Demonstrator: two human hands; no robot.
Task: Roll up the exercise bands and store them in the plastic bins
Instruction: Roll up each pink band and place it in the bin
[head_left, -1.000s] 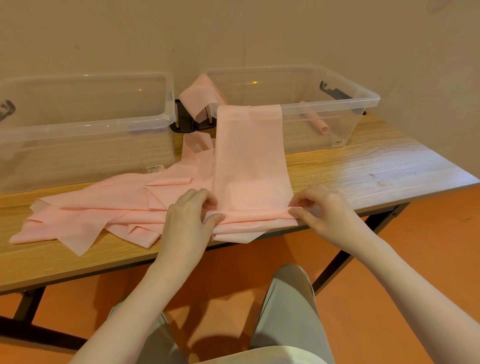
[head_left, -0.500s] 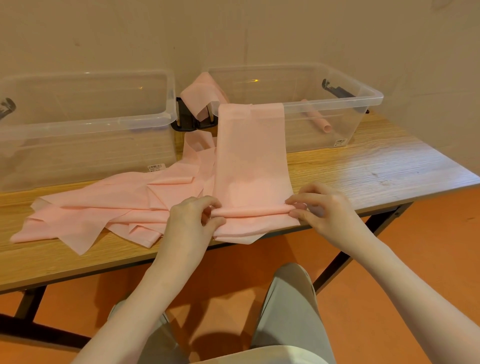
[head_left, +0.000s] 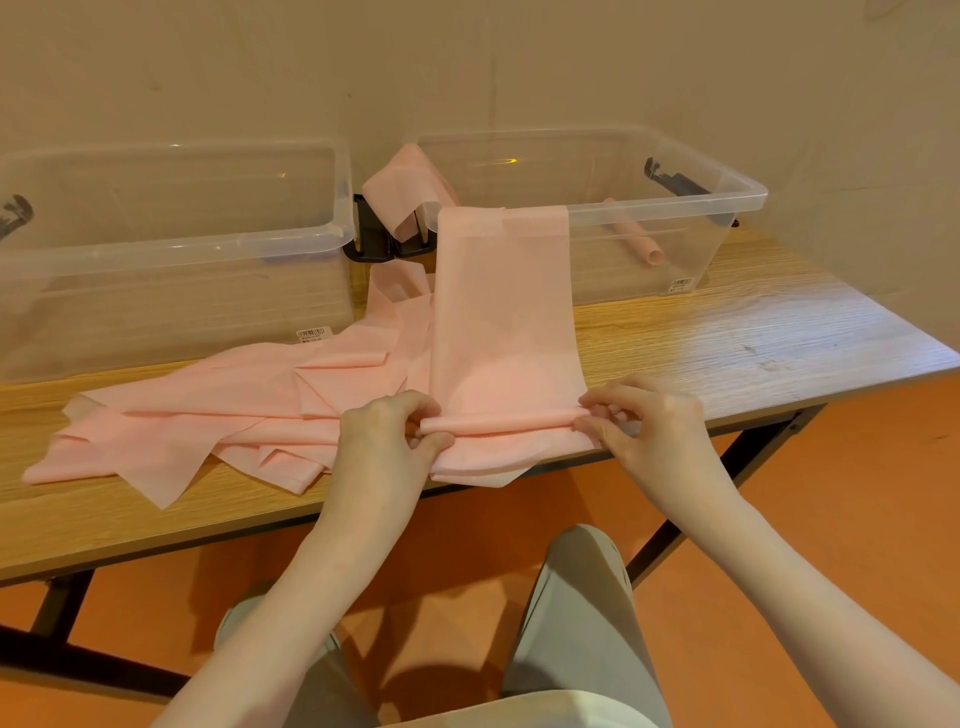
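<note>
Orange flooring (head_left: 841, 519) and a wooden table (head_left: 727, 343) on black legs fill the scene, and grey trousers (head_left: 566, 613) are seen nearest, below the forearms. At the table's near edge a pink exercise band (head_left: 504, 322) is being rolled: a thin rolled tube (head_left: 498, 420) lies crosswise between the two hands. Its left end is pinched by the left hand (head_left: 384, 441), thumb beneath and curled fingers on top. Its right end is pinched by the right hand (head_left: 649, 431), whose fingertips (head_left: 592, 402) are bent over the roll. Just under the fingers, the free ends of other bands are spread flat and hang slightly over the table edge.

To the left of the left hand, a loose heap of pink bands (head_left: 208, 415) is strewn over the wood, overlapping and folded at odd angles.

Beyond the fingers, the band under the roll runs flat across the table and is draped up over the front rim of the right clear plastic bin (head_left: 727, 202). Inside that bin, past the right hand, one rolled band (head_left: 639, 244) is seen lying on the bottom. Another pink strip (head_left: 400, 187) is hung over that bin's left corner, above the black latches (head_left: 384, 239) where the two bins meet. The left clear bin (head_left: 171, 244) stands farther to the left, a barcode label on its front wall. A plain beige wall (head_left: 467, 67) is seen behind both bins.
</note>
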